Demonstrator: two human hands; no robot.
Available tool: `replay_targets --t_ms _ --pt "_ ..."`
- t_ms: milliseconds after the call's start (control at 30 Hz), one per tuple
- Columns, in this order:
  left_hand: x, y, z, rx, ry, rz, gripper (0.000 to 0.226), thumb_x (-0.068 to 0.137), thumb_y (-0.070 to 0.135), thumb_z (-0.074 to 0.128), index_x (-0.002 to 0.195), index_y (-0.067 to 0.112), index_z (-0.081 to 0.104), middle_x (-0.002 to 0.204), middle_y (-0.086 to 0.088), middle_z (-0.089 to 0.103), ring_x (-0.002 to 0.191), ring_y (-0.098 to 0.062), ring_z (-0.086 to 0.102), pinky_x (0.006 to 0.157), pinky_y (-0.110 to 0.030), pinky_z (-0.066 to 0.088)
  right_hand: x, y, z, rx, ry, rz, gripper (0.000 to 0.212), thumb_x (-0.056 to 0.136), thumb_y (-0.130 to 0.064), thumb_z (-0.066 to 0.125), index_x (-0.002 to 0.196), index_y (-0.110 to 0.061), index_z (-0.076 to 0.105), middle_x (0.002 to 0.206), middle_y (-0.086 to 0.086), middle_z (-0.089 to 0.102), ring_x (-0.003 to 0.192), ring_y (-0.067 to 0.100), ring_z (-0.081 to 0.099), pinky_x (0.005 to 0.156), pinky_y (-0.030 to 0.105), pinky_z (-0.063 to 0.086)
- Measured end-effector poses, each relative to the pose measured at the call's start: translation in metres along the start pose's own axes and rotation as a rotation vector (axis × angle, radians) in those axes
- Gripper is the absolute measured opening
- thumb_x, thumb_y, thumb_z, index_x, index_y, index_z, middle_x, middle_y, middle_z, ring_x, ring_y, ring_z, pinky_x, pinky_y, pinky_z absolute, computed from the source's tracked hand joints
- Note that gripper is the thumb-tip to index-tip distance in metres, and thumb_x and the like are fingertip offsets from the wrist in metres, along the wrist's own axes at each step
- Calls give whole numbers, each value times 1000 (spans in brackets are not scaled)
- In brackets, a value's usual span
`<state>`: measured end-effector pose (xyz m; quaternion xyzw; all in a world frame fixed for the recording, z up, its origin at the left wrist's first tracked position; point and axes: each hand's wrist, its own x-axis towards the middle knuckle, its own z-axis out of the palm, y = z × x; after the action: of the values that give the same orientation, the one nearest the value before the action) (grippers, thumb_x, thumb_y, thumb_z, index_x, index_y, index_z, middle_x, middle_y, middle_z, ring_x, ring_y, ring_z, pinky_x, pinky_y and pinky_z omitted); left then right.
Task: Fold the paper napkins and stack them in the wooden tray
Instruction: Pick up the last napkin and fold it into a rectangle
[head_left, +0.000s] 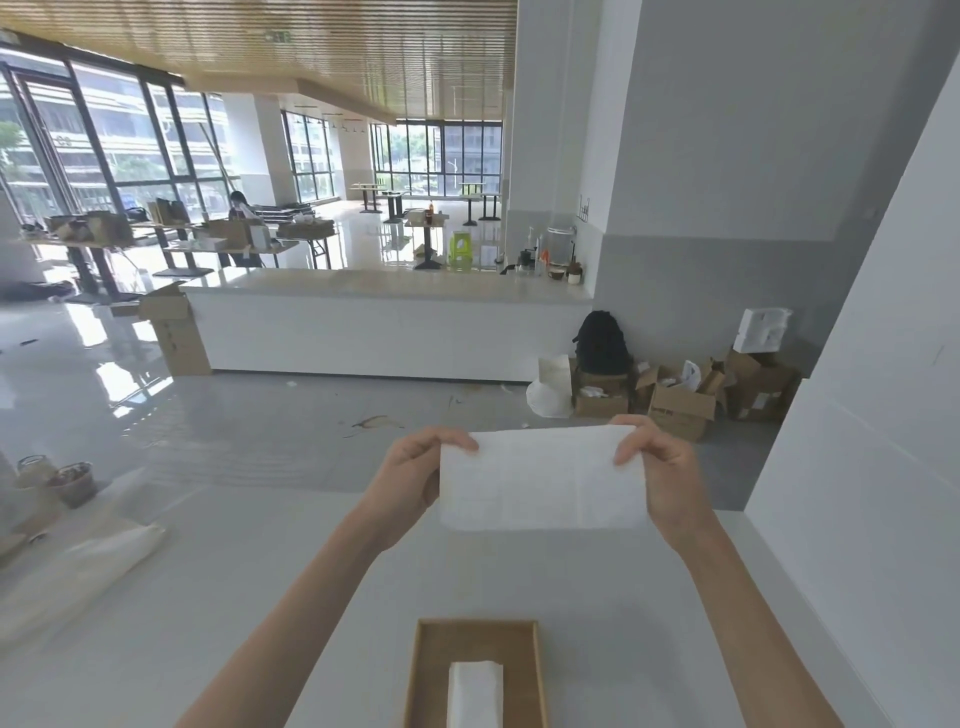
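I hold a white paper napkin (540, 478) spread flat in the air above the white counter (208, 597). My left hand (415, 473) pinches its upper left corner and my right hand (660, 467) pinches its upper right corner. The napkin shows fold creases and hangs as a wide rectangle. Below, at the near edge of the view, a wooden tray (431, 675) lies on the counter. A folded white napkin (475, 693) rests inside the tray, partly cut off by the frame's bottom edge.
A cloth bag (78, 566) lies on the counter at left, with two glass jars (57, 478) behind it. A white wall (857, 467) borders the counter on the right. Beyond are a long white bar (384, 312) and cardboard boxes (680, 400) on the floor.
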<state>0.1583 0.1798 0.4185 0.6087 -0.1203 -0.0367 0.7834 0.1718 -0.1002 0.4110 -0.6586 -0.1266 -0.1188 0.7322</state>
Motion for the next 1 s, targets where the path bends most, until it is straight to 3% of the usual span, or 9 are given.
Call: replay_targets --t_ms 133,233,333,567,700,833,1000 --pt "-1 4 3 -48 10 19 19 103 4 47 104 14 63 71 1 69 55 -12 62 51 -21 49 0 -5 1 2 20 -4 58 92 15 49 60 -27 73 99 -13 69 86 11 65 68 26 51" --pt "0 5 -1 -34 55 48 18 103 9 49 101 17 65 72 -1 66 56 -14 59 54 -25 49 -2 -10 0 7 20 -5 48 96 7 53 73 -29 75 96 -13 73 87 10 69 70 27 55" --pt "0 5 -3 -8 99 55 15 103 16 51 103 20 66 72 0 64 56 -14 57 55 -29 41 -2 -12 0 16 16 -22 46 95 9 53 72 -23 76 97 -9 74 90 9 70 75 22 57" --pt "-2 6 -6 -18 168 25 17 103 24 51 108 18 66 81 2 71 65 -17 62 60 -32 44 0 -11 4 17 10 17 27 97 8 51 85 -8 70 101 -4 75 94 12 69 77 24 55" --pt "-4 6 -7 -11 197 -46 35 104 40 46 110 12 65 87 -5 73 65 -20 64 62 -33 53 -1 -12 8 -104 13 -28 27 94 10 55 83 -7 72 103 2 71 88 2 68 79 19 54" --pt "-5 0 -11 128 224 -8 18 99 25 60 101 8 66 73 2 69 62 -16 60 59 -29 49 1 -14 12 -179 -16 -60 27 93 11 57 83 -8 74 101 1 72 86 -1 67 79 16 54" --pt "-3 -4 -11 73 299 -4 14 102 18 56 94 8 63 67 3 65 55 -12 59 52 -25 49 0 -7 13 -124 -9 20 27 95 7 56 87 -10 75 100 -3 74 88 4 69 74 17 55"
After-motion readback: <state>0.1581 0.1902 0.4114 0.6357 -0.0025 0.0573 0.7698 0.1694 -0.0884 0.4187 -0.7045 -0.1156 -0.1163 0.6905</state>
